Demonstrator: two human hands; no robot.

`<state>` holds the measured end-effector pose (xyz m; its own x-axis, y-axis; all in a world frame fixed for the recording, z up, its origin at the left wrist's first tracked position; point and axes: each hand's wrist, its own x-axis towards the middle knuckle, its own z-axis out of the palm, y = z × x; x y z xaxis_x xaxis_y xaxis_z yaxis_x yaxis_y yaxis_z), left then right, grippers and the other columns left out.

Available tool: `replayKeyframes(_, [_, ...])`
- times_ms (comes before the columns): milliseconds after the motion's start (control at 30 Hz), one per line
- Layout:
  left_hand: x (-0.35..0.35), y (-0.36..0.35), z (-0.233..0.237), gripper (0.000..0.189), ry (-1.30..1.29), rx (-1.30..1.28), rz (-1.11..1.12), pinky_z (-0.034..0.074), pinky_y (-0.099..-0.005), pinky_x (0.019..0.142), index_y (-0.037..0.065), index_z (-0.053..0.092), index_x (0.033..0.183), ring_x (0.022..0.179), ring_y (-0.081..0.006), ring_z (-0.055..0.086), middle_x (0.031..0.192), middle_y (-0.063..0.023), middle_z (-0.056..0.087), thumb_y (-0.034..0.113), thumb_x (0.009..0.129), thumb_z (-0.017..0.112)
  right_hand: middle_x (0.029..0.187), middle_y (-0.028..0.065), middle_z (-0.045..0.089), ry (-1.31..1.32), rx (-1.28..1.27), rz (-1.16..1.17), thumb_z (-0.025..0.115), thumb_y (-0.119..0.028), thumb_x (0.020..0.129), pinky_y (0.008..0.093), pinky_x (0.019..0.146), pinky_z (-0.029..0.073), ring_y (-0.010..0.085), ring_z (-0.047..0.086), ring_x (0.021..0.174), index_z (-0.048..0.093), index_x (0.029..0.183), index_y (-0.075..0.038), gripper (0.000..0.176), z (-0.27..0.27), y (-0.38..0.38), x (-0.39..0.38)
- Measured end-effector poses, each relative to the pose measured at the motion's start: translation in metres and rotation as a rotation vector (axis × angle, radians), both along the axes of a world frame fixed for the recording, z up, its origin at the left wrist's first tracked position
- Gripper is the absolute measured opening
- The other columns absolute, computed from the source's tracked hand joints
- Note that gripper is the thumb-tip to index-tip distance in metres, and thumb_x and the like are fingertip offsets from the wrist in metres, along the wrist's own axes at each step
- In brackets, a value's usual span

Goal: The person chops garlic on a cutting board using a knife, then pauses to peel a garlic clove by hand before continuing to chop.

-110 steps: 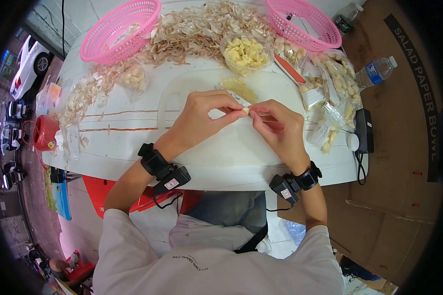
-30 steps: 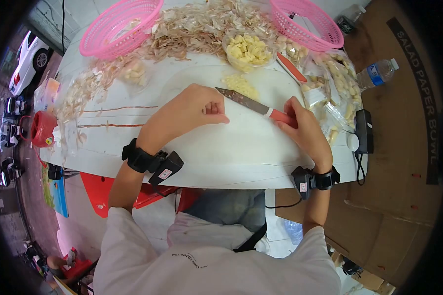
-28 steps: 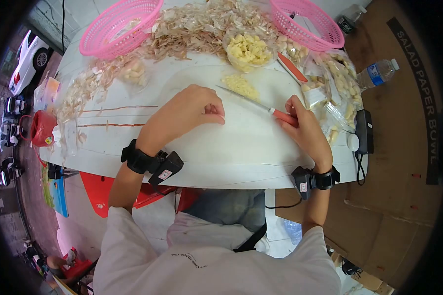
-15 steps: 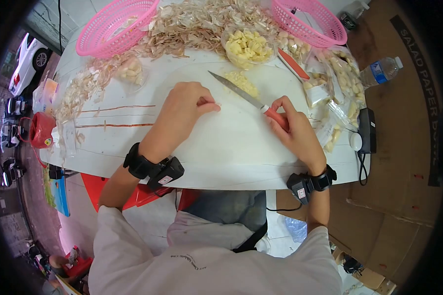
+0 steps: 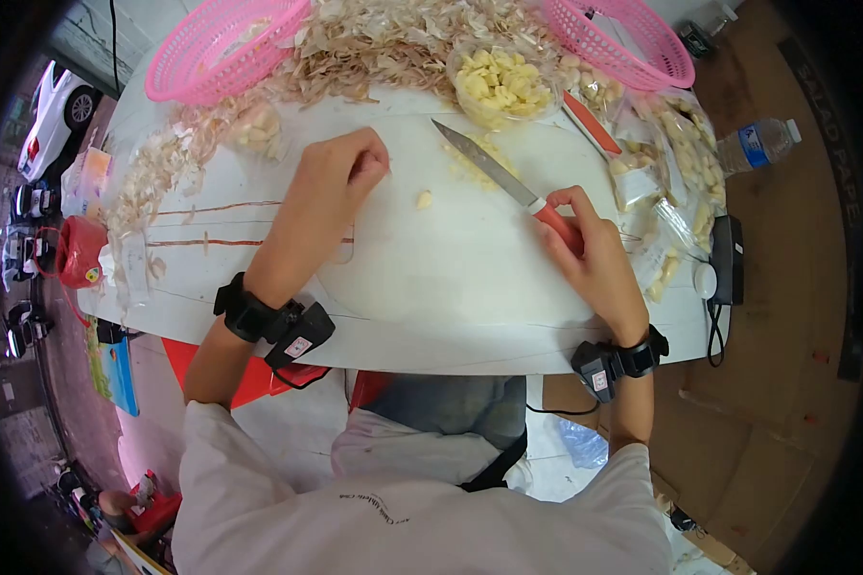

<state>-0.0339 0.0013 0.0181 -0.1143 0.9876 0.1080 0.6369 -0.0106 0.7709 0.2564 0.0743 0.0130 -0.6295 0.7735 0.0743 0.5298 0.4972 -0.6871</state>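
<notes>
Knife [image 5: 494, 169]: pointed steel blade, red handle, gripped.

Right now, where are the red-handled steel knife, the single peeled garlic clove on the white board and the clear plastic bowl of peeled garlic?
red-handled steel knife [image 5: 484, 163], head view, mid-blade.
single peeled garlic clove [image 5: 423, 199], head view, its centre.
clear plastic bowl [image 5: 457, 91], head view, left wall.

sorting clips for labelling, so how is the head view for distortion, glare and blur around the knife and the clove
Head view: heavy fisheye, black corners, the table edge bows; head view: flat even daylight, soft shadows, no glare on the knife; head view: the clove, left hand and right hand look sharp, while the water bottle near the rim is stretched.
</notes>
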Motion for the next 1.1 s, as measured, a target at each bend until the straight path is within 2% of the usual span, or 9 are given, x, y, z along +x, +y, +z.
replayKeyframes(100, [-0.003, -0.005, 0.004, 0.008, 0.155, -0.094, 0.191, 0.037, -0.0296, 0.057, 0.001, 0.057, 0.084, 0.064, -0.0144, 0.048, 0.071, -0.0054, 0.053, 0.007, 0.085, 0.063, 0.065, 0.019, 0.059, -0.031, -0.006, 0.005, 0.062, -0.011, 0.091, 0.0392, 0.056, 0.044, 0.0356, 0.061, 0.059, 0.049, 0.114, -0.007, 0.026, 0.002, 0.001, 0.001])
replayKeyframes(167, [-0.013, -0.007, -0.002, 0.011, 0.538, 0.184, 0.158, 0.04, -0.0337, 0.068, 0.003, 0.058, 0.085, 0.068, -0.0213, 0.052, 0.069, -0.0063, 0.053, 0.008, 0.083, 0.067, 0.069, 0.0196, 0.062, -0.094, -0.063, -0.007, 0.062, -0.01, 0.092, 0.0378, 0.056, 0.045, 0.0334, 0.063, 0.06, 0.05, 0.113, -0.006, 0.024, 0.006, 0.001, 0.002])
replayKeyframes(200, [-0.011, -0.004, -0.003, 0.011, 0.535, 0.181, 0.163, 0.04, -0.0337, 0.068, 0.003, 0.058, 0.085, 0.068, -0.0213, 0.052, 0.069, -0.0063, 0.053, 0.008, 0.083, 0.067, 0.069, 0.0196, 0.062, -0.098, -0.064, -0.003, 0.062, -0.01, 0.092, 0.0378, 0.056, 0.045, 0.0334, 0.063, 0.06, 0.05, 0.113, -0.006, 0.024, 0.005, 0.0, 0.002])
replayKeyframes(267, [-0.004, 0.001, -0.002, 0.012, 0.674, 0.522, 0.176, 0.039, -0.0377, 0.081, 0.006, 0.062, 0.087, 0.077, -0.0248, 0.055, 0.077, -0.0055, 0.057, 0.011, 0.08, 0.071, 0.075, 0.02, 0.067, 0.049, -0.013, 0.004, 0.06, -0.009, 0.093, 0.0364, 0.058, 0.047, 0.0313, 0.065, 0.062, 0.05, 0.115, -0.005, 0.025, 0.001, -0.002, 0.002])
replayKeyframes(400, [-0.002, -0.009, -0.003, 0.012, 0.475, 0.401, -0.073, 0.036, -0.0373, 0.089, 0.008, 0.064, 0.089, 0.086, -0.0214, 0.057, 0.088, -0.0036, 0.058, 0.01, 0.079, 0.072, 0.083, 0.0204, 0.07, 0.017, -0.028, 0.017, 0.059, -0.008, 0.093, 0.0351, 0.061, 0.049, 0.0321, 0.068, 0.068, 0.05, 0.119, -0.005, 0.027, 0.013, -0.006, -0.008])
replayKeyframes(467, [0.004, -0.014, -0.001, 0.014, 0.433, 0.109, -0.161, 0.036, -0.0343, 0.09, 0.009, 0.066, 0.09, 0.088, -0.0207, 0.057, 0.093, -0.0045, 0.059, 0.011, 0.078, 0.073, 0.085, 0.0201, 0.07, -0.015, -0.123, 0.034, 0.058, -0.007, 0.094, 0.0352, 0.064, 0.051, 0.0347, 0.069, 0.073, 0.049, 0.122, -0.005, 0.03, 0.014, -0.006, -0.013])
replayKeyframes(567, [0.016, -0.013, -0.001, 0.014, 0.344, 0.159, -0.055, 0.04, -0.0333, 0.086, 0.006, 0.066, 0.088, 0.084, -0.0221, 0.058, 0.089, -0.0068, 0.06, 0.011, 0.077, 0.074, 0.087, 0.0203, 0.07, -0.007, -0.064, 0.073, 0.058, -0.008, 0.094, 0.0375, 0.066, 0.052, 0.0364, 0.069, 0.076, 0.049, 0.123, -0.005, 0.03, 0.008, -0.004, -0.015])
replayKeyframes(767, [0.023, -0.008, -0.009, 0.015, 0.101, 0.101, -0.092, 0.05, -0.0349, 0.072, -0.001, 0.064, 0.091, 0.079, -0.0266, 0.062, 0.088, -0.0099, 0.061, 0.007, 0.081, 0.072, 0.091, 0.019, 0.07, -0.03, 0.014, 0.134, 0.057, -0.007, 0.094, 0.0412, 0.069, 0.053, 0.0357, 0.069, 0.081, 0.048, 0.126, -0.006, 0.033, 0.005, -0.006, -0.02])
replayKeyframes(1100, [0.029, 0.013, -0.016, 0.011, 0.172, 0.12, -0.065, 0.053, -0.0311, 0.064, -0.003, 0.066, 0.09, 0.072, -0.0235, 0.065, 0.085, -0.0123, 0.065, 0.004, 0.083, 0.071, 0.095, 0.0173, 0.069, 0.008, 0.047, 0.102, 0.058, -0.008, 0.094, 0.0403, 0.071, 0.054, 0.0324, 0.069, 0.087, 0.049, 0.125, -0.004, 0.032, 0.002, -0.008, -0.024])
